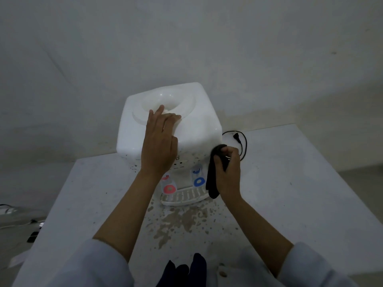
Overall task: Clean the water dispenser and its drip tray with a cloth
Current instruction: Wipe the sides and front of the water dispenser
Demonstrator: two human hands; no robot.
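A white tabletop water dispenser stands on a white table, with a round bottle well in its top. My left hand rests flat on the dispenser's top, fingers straight and reaching the well's rim. My right hand grips a dark cloth against the dispenser's front right corner; the cloth hangs down beside the blue tap. The red tap sits to the left. Below both taps lies the white slotted drip tray.
A black power cord with plug lies on the table right of the dispenser. Brown stains and spatter mark the table in front of the tray. Cables lie on the floor at the far left. A wall stands close behind.
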